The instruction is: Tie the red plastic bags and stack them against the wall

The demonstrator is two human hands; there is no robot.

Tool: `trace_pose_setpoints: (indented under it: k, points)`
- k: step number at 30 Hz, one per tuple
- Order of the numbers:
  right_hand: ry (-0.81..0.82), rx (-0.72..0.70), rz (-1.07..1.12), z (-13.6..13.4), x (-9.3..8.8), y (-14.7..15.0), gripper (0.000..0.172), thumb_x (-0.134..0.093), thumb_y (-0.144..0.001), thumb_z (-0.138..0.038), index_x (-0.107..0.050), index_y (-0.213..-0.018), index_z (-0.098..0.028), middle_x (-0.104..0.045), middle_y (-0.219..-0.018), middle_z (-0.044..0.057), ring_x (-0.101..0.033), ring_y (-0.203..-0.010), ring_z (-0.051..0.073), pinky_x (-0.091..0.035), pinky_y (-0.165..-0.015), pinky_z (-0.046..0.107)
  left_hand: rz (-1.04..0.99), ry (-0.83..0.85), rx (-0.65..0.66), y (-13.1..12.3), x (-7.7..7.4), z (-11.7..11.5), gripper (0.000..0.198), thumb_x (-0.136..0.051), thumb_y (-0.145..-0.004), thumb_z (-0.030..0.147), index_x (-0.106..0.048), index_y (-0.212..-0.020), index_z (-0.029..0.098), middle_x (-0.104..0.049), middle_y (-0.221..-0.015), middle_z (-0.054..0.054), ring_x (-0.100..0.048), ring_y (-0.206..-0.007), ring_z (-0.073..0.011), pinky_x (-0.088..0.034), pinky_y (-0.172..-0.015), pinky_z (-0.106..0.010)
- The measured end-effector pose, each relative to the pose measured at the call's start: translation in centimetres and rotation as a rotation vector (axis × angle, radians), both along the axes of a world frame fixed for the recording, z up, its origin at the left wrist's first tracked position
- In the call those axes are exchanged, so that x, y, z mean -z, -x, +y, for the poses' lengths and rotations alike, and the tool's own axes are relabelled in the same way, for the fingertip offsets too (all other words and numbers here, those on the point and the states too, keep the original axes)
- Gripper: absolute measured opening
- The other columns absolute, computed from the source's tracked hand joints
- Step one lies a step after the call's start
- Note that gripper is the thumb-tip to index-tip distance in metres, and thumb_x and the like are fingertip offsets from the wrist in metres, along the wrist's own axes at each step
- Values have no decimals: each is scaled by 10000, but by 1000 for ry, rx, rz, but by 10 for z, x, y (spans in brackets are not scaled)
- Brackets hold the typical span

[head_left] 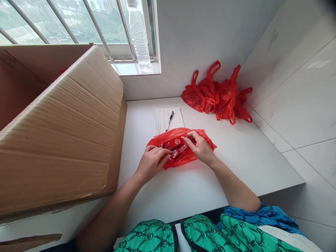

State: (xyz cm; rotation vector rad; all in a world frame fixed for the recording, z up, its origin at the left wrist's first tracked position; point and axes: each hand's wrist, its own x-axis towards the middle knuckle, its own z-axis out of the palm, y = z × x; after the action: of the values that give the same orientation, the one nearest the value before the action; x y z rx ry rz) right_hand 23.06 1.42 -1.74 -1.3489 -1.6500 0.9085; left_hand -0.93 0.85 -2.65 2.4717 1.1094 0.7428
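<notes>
Bag (178, 134): I judge it light, limp, slippery | hold at rim | left hand (151, 161), right hand (201, 147): fingers pinching bag

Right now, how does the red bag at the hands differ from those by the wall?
The bag at the hands lies flat, holding red packets; the bags by the wall sit crumpled together. Left hand and right hand touch the first; nothing touches those. All are red plastic.
</notes>
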Motion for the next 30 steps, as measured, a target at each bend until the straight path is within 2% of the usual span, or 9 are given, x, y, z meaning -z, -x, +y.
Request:
trace_pose_setpoints:
  k: [3, 8, 14, 16, 19, 22, 27, 30]
  points:
    - [-71, 68, -68, 2, 2, -4, 209, -477, -971, -431, -573, -1004, -248, -678, -999, 38, -645, -896, 212, -520, -788, 359, 110, -56, 29, -2, 5, 2, 174, -491, -992, 281, -659, -1010, 239, -738, -913, 6, -656, -817, -158, -381, -898, -368]
    - [-91, 17, -111, 3, 8, -7, 200, -462, -975, -315, -600, -1114, -275, -695, -1146, 5, -646, -1072, 207, -517, -916, 360, 153, -84, 55, -2, 9, 3, 190, -493, -992, 287, -678, -1007, 245, -727, -872, 11, -649, -824, -155, -372, -926, -366]
    - [-53, 62, -221, 5, 13, -6, 317, -406, -982, -259, -544, -1267, -263, -700, -1157, 52, -693, -920, 222, -560, -800, 390, 146, -90, 58, -2, 8, 2, 181, -500, -989, 277, -678, -1000, 243, -733, -882, 12, -656, -837, -155, -362, -970, -372]
    - [-74, 22, -206, 5, 12, -6, 282, -411, -976, -234, -570, -1209, -246, -702, -1144, 56, -686, -965, 219, -557, -830, 387, 143, -95, 55, -2, 8, 1, 180, -501, -990, 277, -677, -998, 244, -735, -883, 13, -659, -838, -154, -359, -978, -375]
    - [-74, -132, -201, 4, 9, -7, 226, -445, -954, -188, -614, -1098, -232, -709, -1096, 47, -674, -1012, 204, -547, -875, 375, 142, -93, 57, -2, 9, 1, 177, -503, -989, 273, -677, -999, 248, -737, -890, 17, -664, -848, -155, -356, -984, -378]
    - [-40, -268, -308, 3, 8, -7, 246, -484, -910, -125, -642, -1076, -214, -692, -1133, 62, -664, -1033, 211, -545, -867, 374, 138, -89, 53, -1, 10, 1, 173, -508, -986, 269, -680, -1003, 253, -741, -906, 16, -668, -867, -160, -356, -985, -380]
    - [75, -299, -387, 1, 9, -10, 413, -522, -857, -81, -603, -1229, -240, -667, -1227, 65, -660, -1056, 219, -542, -855, 367, 141, -84, 51, -1, 9, 1, 173, -511, -984, 275, -680, -1014, 252, -741, -917, 10, -668, -866, -162, -358, -988, -382]
    - [122, -313, -335, 0, 12, -14, 374, -501, -872, -108, -606, -1194, -264, -686, -1165, 34, -667, -1016, 202, -536, -844, 355, 151, -81, 42, -1, 9, 2, 177, -510, -984, 279, -683, -1004, 254, -734, -890, 14, -662, -836, -157, -363, -980, -380]
